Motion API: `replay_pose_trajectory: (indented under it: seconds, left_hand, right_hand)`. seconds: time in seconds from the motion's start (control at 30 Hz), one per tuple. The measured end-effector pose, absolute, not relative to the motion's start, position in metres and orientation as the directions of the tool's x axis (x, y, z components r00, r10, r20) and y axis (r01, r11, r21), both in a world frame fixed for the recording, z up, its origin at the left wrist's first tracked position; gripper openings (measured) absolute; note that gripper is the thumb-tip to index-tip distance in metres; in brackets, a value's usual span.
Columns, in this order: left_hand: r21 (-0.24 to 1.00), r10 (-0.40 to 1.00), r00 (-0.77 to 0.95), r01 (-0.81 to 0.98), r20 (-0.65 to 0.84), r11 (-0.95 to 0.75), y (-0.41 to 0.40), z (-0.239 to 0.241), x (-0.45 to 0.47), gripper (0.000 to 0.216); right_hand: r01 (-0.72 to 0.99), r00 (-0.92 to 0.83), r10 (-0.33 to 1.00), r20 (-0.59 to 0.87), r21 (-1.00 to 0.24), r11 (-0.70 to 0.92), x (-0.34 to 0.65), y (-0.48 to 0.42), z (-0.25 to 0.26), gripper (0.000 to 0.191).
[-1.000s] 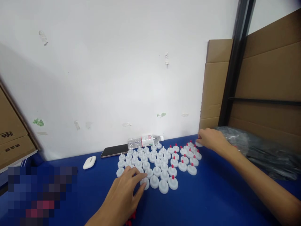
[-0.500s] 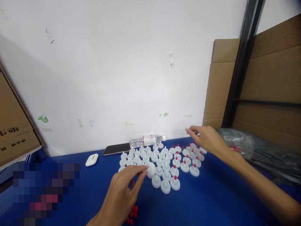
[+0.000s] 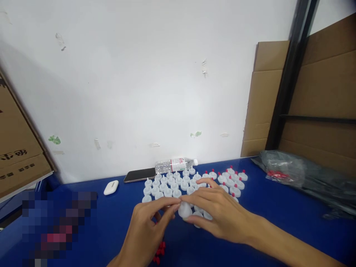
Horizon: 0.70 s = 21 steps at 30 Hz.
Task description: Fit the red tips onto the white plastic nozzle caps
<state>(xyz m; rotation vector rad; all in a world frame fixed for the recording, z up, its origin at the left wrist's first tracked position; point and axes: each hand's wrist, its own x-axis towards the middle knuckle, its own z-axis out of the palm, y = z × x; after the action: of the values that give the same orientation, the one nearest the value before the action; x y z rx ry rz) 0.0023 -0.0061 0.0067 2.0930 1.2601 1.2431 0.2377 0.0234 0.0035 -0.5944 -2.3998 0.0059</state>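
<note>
Both my hands meet at one white nozzle cap (image 3: 185, 210), held on its side in front of the rows. The fingertips of my left hand (image 3: 150, 218) are pinched at its left end, where the spout is hidden. My right hand (image 3: 214, 211) has thumb and forefinger around the round base. Many more white nozzle caps (image 3: 168, 192) stand upright behind; those at the right (image 3: 239, 183) carry red tips. Below my left hand lies a small pile of red tips (image 3: 160, 252), partly covered by that hand.
A clear water bottle (image 3: 176, 165) lies along the wall behind the caps. To its left are a dark phone (image 3: 139, 175) and a white earbud case (image 3: 111, 187). Dark plastic bags (image 3: 300, 181) sit at the right, and a cardboard box (image 3: 19, 148) stands at the left.
My right hand has come in from above the far right caps to the nozzle cap in my left hand and closed on its base. My left hand has shifted slightly right.
</note>
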Motion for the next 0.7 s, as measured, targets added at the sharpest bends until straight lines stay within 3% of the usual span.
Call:
replay_pose_trajectory:
  seconds: [0.07,0.17,0.27,0.47,0.57,0.63,0.7]
  left_hand:
    - [0.819,0.915,0.176,0.408,0.362,-0.403,-0.003,0.008,0.003,0.021]
    - [0.936,0.962,0.176,0.250,0.209,-0.249,-0.001,0.014,0.004,0.025]
    - [0.952,0.968,0.167,0.211,0.188,-0.221,-0.003,0.017,0.007,0.026]
    - [0.961,0.971,0.221,0.235,0.094,-0.146,-0.002,0.017,0.005,0.035]
    - [0.857,0.957,0.284,0.477,0.059,-0.194,0.004,0.025,-0.007,0.038]
    - [0.677,0.945,0.326,0.697,-0.005,-0.237,0.006,0.031,-0.017,0.029]
    - [0.542,0.936,0.347,0.798,-0.056,-0.264,0.005,0.035,-0.026,0.019]
  right_hand:
    - [0.427,-0.671,0.417,0.613,-0.140,0.893,0.237,0.024,0.003,0.028]
    - [0.445,-0.660,0.416,0.626,-0.120,0.887,0.234,0.022,0.003,0.025]
    - [0.463,-0.635,0.436,0.638,-0.137,0.876,0.232,0.018,0.002,0.030]
    - [0.478,-0.610,0.550,0.570,-0.289,0.829,0.228,0.011,0.000,0.026]
    - [0.470,-0.592,0.520,0.616,-0.261,0.843,0.229,0.015,0.000,0.026]
    - [0.478,-0.570,0.494,0.657,-0.224,0.849,0.231,0.019,-0.001,0.029]
    - [0.489,-0.569,0.477,0.670,-0.191,0.851,0.233,0.023,-0.001,0.031]
